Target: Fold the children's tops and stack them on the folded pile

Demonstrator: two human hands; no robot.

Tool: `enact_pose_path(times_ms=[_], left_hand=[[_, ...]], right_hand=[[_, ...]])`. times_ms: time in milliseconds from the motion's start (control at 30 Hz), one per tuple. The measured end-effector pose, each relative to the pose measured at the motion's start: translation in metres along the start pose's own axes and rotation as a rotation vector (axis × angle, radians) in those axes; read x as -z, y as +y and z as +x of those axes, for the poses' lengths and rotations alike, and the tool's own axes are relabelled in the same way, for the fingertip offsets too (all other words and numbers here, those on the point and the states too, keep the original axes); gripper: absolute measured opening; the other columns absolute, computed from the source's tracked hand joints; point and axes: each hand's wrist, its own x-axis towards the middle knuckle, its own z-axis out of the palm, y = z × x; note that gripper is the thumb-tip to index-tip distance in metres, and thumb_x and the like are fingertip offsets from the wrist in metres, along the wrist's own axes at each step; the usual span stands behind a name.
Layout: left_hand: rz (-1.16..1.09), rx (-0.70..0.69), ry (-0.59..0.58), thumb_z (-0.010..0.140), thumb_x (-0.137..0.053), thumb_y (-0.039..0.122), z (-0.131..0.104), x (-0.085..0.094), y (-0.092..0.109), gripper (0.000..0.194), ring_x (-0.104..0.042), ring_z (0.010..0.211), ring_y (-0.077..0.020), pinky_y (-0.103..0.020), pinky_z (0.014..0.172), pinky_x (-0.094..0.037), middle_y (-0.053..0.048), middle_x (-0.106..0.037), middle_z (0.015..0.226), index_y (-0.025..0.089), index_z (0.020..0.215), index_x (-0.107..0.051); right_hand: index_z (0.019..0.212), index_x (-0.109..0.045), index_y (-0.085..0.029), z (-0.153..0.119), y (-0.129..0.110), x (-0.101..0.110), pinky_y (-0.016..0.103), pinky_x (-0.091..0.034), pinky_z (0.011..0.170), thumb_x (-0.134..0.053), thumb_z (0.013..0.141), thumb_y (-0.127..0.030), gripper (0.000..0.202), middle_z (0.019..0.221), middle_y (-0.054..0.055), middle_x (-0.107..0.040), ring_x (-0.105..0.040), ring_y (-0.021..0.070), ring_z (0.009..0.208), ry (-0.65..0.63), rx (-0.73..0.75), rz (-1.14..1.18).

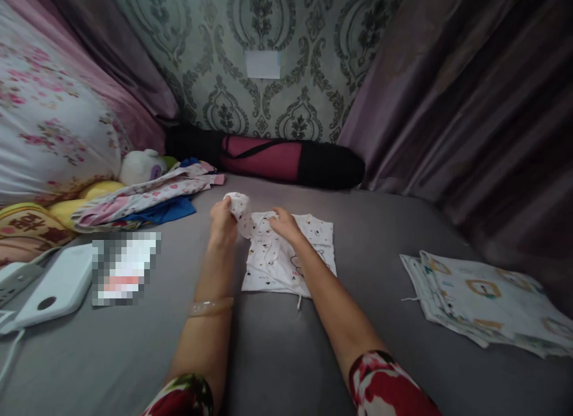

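Note:
A small white baby garment [268, 264] with tiny dark and tan prints lies on the grey bed sheet. Part of it is bunched up and raised at its left side, where my left hand [222, 222] is closed round the cloth. My right hand [285, 224] rests at the garment's upper middle, its fingers bent and somewhat apart against the fabric. A cartoon outline on the cloth is partly covered by my right forearm. From the bottom edge hangs a thin white string [299, 305].
Folded printed cloths [487, 296] lie at right. A long black and maroon bag [264, 159] stretches along the wall. At left are piled clothes [147, 198], a white plush toy [141, 167], a white device [58, 284] with a cable, and a blurred-out flat item [125, 270].

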Motion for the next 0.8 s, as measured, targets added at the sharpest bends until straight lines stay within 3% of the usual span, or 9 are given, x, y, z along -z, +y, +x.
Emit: enact_pose_path(times_ms=[100,200,267,333,433,500,633,700,800], left_hand=[[0.073,-0.003,0.002,0.085,-0.057,0.027,-0.020,-0.022,-0.016,0.012,-0.064,0.071,-0.0130,-0.023,0.066,-0.051,-0.001,-0.063,0.073,0.018,0.079,-0.052],[0.178,0.034,-0.331,0.086,-0.056,0.047,-0.041,-0.038,-0.027,0.029,-0.066,0.087,-0.0185,-0.030,0.078,-0.051,-0.006,-0.067,0.086,0.018,0.085,-0.055],[0.256,0.041,-0.466,0.089,-0.046,0.057,-0.044,-0.036,-0.030,0.040,-0.063,0.105,-0.0218,-0.036,0.091,-0.047,-0.010,-0.068,0.101,0.019,0.089,-0.057],[0.352,0.013,-0.429,0.092,-0.037,0.058,-0.037,-0.026,-0.028,0.043,-0.059,0.115,-0.0220,-0.039,0.098,-0.042,-0.012,-0.066,0.113,0.019,0.093,-0.056],[0.543,-0.095,-0.304,0.089,-0.043,0.046,-0.018,-0.005,-0.024,0.031,-0.060,0.113,-0.0217,-0.041,0.099,-0.042,-0.012,-0.066,0.116,0.019,0.098,-0.055],[0.697,-0.176,-0.298,0.083,-0.047,0.032,-0.009,0.005,-0.026,0.023,-0.062,0.109,-0.0216,-0.041,0.099,-0.043,-0.012,-0.068,0.111,0.018,0.100,-0.055],[1.016,-0.245,-0.518,0.072,-0.045,0.013,-0.011,0.014,-0.041,0.045,-0.060,0.114,-0.0246,-0.042,0.102,-0.042,-0.015,-0.065,0.119,0.014,0.114,-0.058],[1.187,-0.264,-0.616,0.068,-0.046,0.009,-0.016,0.015,-0.050,0.061,-0.051,0.127,-0.0281,-0.046,0.108,-0.037,-0.017,-0.056,0.135,0.015,0.129,-0.053],[1.420,-0.297,-0.635,0.070,-0.045,0.006,-0.024,0.017,-0.059,0.072,-0.031,0.142,-0.0305,-0.055,0.114,-0.021,-0.016,-0.042,0.148,0.018,0.141,-0.043]], right_hand=[[0.115,-0.060,-0.014,-0.016,0.019,0.024,0.032,-0.052,0.087,-0.046,0.090,-0.021,0.029,0.114,0.012,-0.066,-0.066,0.0200,0.098,0.075,-0.223,0.421],[0.114,-0.055,-0.012,-0.028,0.031,0.041,0.031,-0.057,0.074,-0.030,0.100,-0.034,0.037,0.101,0.014,-0.068,-0.069,0.0165,0.077,0.083,-0.367,0.694],[0.112,-0.054,-0.012,-0.030,0.036,0.045,0.033,-0.057,0.071,-0.020,0.102,-0.044,0.048,0.095,0.014,-0.069,-0.069,0.0169,0.074,0.097,-0.455,0.885],[0.108,-0.056,-0.014,-0.028,0.041,0.044,0.035,-0.058,0.069,-0.021,0.101,-0.048,0.050,0.091,0.012,-0.069,-0.068,0.0180,0.074,0.103,-0.472,0.954],[0.103,-0.059,-0.015,-0.023,0.050,0.036,0.034,-0.058,0.069,-0.044,0.096,-0.038,0.028,0.090,0.008,-0.069,-0.067,0.0181,0.076,0.161,-0.392,0.815],[0.105,-0.060,-0.017,-0.020,0.055,0.030,0.031,-0.057,0.071,-0.055,0.087,-0.026,0.021,0.091,0.006,-0.069,-0.067,0.0177,0.079,0.220,-0.349,0.715],[0.113,-0.061,-0.020,-0.018,0.062,0.029,0.029,-0.052,0.084,-0.057,0.079,-0.016,0.035,0.096,0.003,-0.070,-0.065,0.0179,0.091,0.315,-0.264,0.534],[0.118,-0.060,-0.020,-0.019,0.062,0.032,0.030,-0.049,0.089,-0.054,0.080,-0.015,0.039,0.099,0.004,-0.070,-0.064,0.0187,0.097,0.365,-0.210,0.338],[0.126,-0.056,-0.016,-0.025,0.059,0.034,0.030,-0.044,0.096,-0.049,0.084,-0.015,0.043,0.108,0.008,-0.069,-0.061,0.0211,0.107,0.376,-0.180,0.045]])
